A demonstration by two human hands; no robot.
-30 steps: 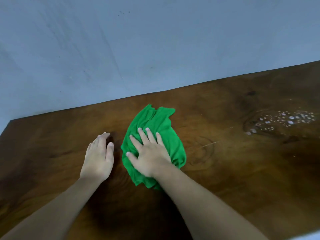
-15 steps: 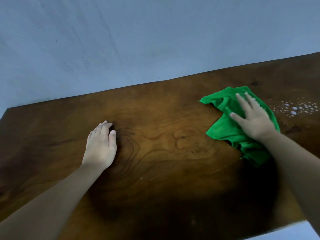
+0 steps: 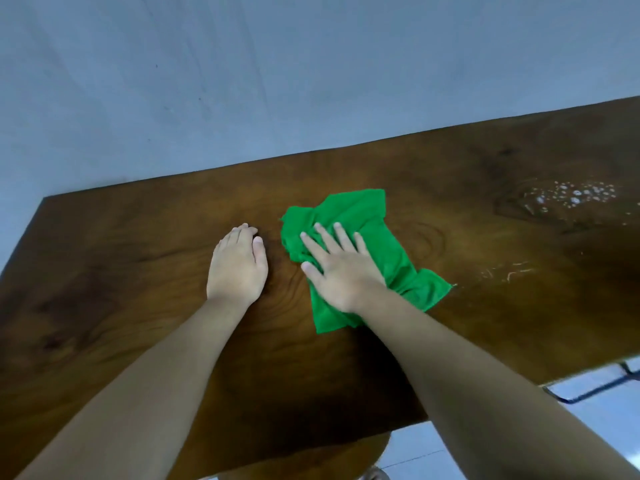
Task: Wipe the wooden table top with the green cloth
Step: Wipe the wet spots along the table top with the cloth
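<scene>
Green cloth (image 3: 360, 251), one, lies under the right hand (image 3: 341, 271), fingers (image 3: 325, 239) spread; left hand (image 3: 237, 268) flat, fingers together.

Two bare forearms come in from the lower edge of the view, uncovered along all of their visible length, with no sleeve or cuff showing on either. The person's bare left hand (image 3: 239, 268) wears nothing on its wrist or fingers, and its nails are short and unpainted. The person's bare right hand (image 3: 341, 273) is the same: plain wrist, ringless fingers (image 3: 343, 235), and short, unpainted nails. Both forearms are smooth and unmarked.
</scene>
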